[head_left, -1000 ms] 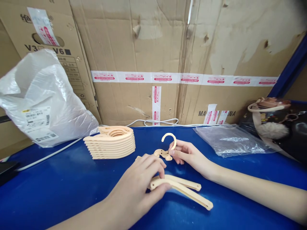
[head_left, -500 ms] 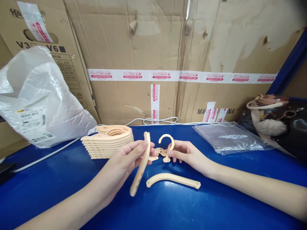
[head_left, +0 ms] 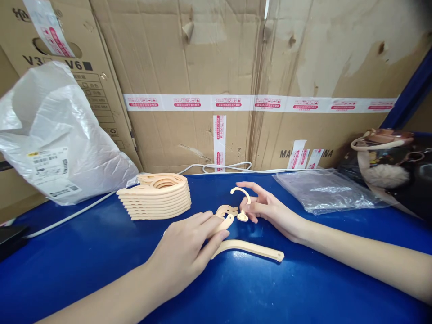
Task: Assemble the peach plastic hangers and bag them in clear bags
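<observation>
My left hand (head_left: 189,245), palm down, is closed around a beige plastic hanger arm (head_left: 228,221); most of the arm is hidden under my fingers, and its holed end sticks out toward the right. Between the thumb and fingers of my right hand (head_left: 266,206) is a beige hanger hook (head_left: 242,218), upright with its small flared base downward. Just left of that base lies a beige animal-face piece (head_left: 230,209) with small dark holes, partly covered. A second, curved hanger arm (head_left: 256,247) rests on the blue table in front, its left end behind my left thumb.
A neat stack of beige folded hangers (head_left: 155,200) stands at the back left, beside a white plastic parcel bag (head_left: 77,139). At the back right lie a clear plastic bag (head_left: 320,191) and a black bag (head_left: 418,184). Cardboard (head_left: 189,58) and a white cable (head_left: 229,167) line the back.
My left hand has turned palm down and lowered its hanger arm from a raised, steep tilt toward the table. My right hand has moved slightly right with the hook, its index finger now lifted.
</observation>
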Demonstrator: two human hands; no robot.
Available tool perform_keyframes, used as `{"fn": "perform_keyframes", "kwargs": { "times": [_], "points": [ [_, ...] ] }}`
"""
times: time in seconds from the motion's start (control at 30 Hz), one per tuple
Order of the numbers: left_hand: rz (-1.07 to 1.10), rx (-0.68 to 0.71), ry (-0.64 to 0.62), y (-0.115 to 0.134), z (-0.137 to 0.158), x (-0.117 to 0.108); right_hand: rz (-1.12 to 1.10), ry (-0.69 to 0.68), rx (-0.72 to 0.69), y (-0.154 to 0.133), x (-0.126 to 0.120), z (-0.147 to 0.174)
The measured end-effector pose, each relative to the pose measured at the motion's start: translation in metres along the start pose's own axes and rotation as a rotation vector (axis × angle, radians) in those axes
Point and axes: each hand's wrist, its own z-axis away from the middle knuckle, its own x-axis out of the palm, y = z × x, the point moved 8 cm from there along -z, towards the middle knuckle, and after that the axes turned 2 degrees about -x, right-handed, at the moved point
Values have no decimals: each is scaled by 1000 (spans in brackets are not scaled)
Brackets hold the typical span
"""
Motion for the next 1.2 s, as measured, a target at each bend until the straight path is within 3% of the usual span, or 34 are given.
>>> {"fn": "perform_keyframes", "kwargs": {
  "times": [0.5,0.7,1.2],
  "points": [
    [60,27,-52,3,-2,5,36,-20,76,3,-1,0],
    [97,72,-66,7,0,5,37,-100,45,5,2,-2],
    [-8,174,-14,11,1,6,117,-144,87,5,1,-1]
  ]
}}
